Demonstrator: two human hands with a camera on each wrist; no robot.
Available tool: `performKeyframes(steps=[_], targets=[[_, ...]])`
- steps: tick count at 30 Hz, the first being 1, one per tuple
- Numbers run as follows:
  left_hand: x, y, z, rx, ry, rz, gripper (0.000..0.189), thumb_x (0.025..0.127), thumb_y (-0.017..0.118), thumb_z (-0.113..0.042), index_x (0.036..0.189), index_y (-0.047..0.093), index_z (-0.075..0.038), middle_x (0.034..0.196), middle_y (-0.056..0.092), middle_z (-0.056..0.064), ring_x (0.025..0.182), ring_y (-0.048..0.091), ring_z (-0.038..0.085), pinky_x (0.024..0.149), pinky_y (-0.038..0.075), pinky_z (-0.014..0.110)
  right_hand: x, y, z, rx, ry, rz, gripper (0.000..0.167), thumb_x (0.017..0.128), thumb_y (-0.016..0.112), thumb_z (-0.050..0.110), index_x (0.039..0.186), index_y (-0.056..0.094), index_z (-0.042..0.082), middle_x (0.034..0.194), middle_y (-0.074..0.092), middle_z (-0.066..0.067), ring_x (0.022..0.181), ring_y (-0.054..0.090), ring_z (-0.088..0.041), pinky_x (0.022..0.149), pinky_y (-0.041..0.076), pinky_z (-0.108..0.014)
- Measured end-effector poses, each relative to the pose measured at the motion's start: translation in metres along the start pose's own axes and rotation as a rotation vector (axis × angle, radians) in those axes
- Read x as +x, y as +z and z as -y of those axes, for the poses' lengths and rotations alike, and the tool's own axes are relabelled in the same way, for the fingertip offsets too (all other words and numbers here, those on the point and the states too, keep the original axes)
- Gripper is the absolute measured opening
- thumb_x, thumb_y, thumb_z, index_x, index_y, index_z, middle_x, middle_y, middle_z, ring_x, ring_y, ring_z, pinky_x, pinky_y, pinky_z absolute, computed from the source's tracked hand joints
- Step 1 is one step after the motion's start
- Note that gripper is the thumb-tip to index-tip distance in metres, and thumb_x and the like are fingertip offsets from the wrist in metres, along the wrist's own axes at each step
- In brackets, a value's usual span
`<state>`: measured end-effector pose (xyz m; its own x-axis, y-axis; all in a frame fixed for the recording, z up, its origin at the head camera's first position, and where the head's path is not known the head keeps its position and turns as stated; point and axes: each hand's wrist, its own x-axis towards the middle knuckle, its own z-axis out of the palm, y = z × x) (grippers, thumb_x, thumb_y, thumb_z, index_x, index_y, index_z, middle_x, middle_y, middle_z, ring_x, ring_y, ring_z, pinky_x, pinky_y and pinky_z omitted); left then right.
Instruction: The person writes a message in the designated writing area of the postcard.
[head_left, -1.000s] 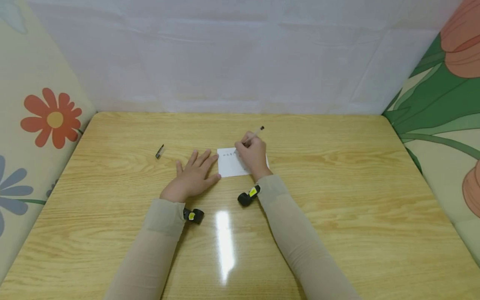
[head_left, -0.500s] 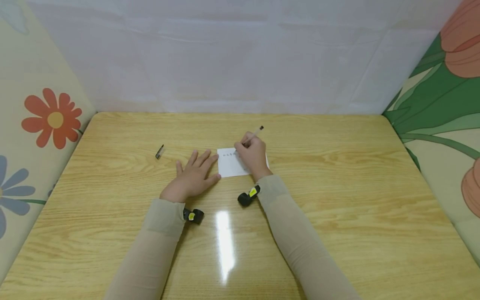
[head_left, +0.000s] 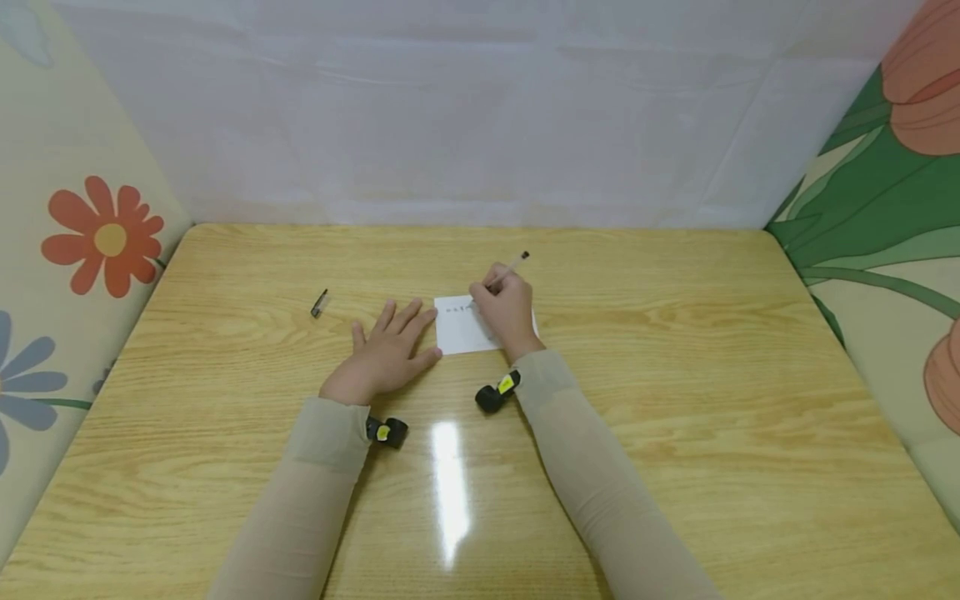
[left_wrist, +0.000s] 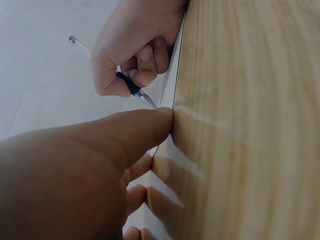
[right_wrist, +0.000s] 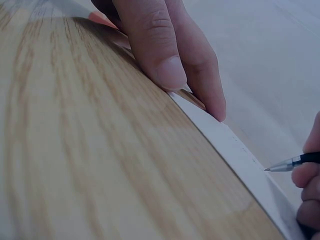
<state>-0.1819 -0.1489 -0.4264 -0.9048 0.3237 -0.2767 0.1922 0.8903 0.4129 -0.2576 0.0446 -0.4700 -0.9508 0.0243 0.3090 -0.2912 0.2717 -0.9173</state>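
Note:
A small white sheet of paper lies on the wooden table, a short row of dark handwritten characters along its upper part. My right hand rests over the paper's right side and pinches a clear gel pen with a black grip. In the right wrist view the pen's metal tip is right at the paper, beside the writing. My left hand lies palm down with fingers spread, its thumb and a fingertip on the paper's left edge. Part of the sheet is hidden under the right hand.
A clear pen cap with a dark end lies on the table left of the paper. White cloth hangs behind the table's far edge, and flower-patterned panels stand at both sides.
The right hand and pen shift only very slightly over the paper, with the pen near the end of the written row. The left hand stays in place.

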Motion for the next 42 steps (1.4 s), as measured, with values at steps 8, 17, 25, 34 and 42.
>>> performKeyframes(steps=[8, 17, 25, 34, 42], targets=[[0.0008, 0.0005, 0.0026, 0.003, 0.002, 0.010, 0.069, 0.107, 0.046, -0.045, 0.163, 0.019, -0.015, 0.170, 0.003, 0.015, 0.152, -0.010, 0.045, 0.107, -0.012, 0.079, -0.0003, 0.0012, 0.0011, 0.000, -0.008, 0.003, 0.022, 0.086, 0.064, 0.004, 0.067, 0.052, 0.008, 0.057, 0.048, 0.002, 0.055, 0.043, -0.011, 0.052, 0.036, -0.024], [-0.0006, -0.0019, 0.0016, -0.002, -0.002, 0.007, 0.069, 0.107, 0.046, -0.044, 0.163, 0.019, -0.015, 0.170, 0.004, 0.014, 0.153, -0.009, 0.045, 0.107, -0.012, 0.079, 0.0005, 0.0029, 0.0012, -0.024, -0.030, -0.004, 0.021, 0.083, 0.064, 0.004, 0.066, 0.052, 0.007, 0.057, 0.046, 0.003, 0.056, 0.043, -0.010, 0.053, 0.035, -0.023], [-0.0005, -0.0018, 0.0011, 0.001, 0.002, 0.007, 0.069, 0.107, 0.046, -0.044, 0.163, 0.019, -0.015, 0.170, 0.004, 0.015, 0.153, -0.009, 0.045, 0.107, -0.012, 0.079, 0.0002, 0.0027, 0.0019, -0.028, -0.016, -0.009, 0.022, 0.084, 0.064, 0.004, 0.066, 0.052, 0.008, 0.057, 0.047, 0.002, 0.056, 0.043, -0.011, 0.053, 0.035, -0.023], [-0.0019, -0.0035, -0.0005, -0.007, -0.003, 0.011, 0.068, 0.107, 0.046, -0.042, 0.163, 0.019, -0.014, 0.170, 0.004, 0.014, 0.153, -0.010, 0.044, 0.107, -0.012, 0.079, 0.0009, 0.0029, 0.0019, -0.041, -0.015, -0.017, 0.023, 0.085, 0.065, 0.004, 0.066, 0.052, 0.008, 0.057, 0.048, 0.002, 0.056, 0.043, -0.011, 0.053, 0.036, -0.023], [-0.0014, -0.0030, -0.0001, -0.008, -0.002, 0.013, 0.069, 0.107, 0.047, -0.043, 0.163, 0.019, -0.015, 0.170, 0.003, 0.014, 0.153, -0.010, 0.044, 0.107, -0.013, 0.079, -0.0001, 0.0020, 0.0024, -0.016, -0.017, -0.025, 0.025, 0.086, 0.064, 0.003, 0.066, 0.050, 0.008, 0.058, 0.046, 0.001, 0.057, 0.043, -0.012, 0.055, 0.036, -0.024]])
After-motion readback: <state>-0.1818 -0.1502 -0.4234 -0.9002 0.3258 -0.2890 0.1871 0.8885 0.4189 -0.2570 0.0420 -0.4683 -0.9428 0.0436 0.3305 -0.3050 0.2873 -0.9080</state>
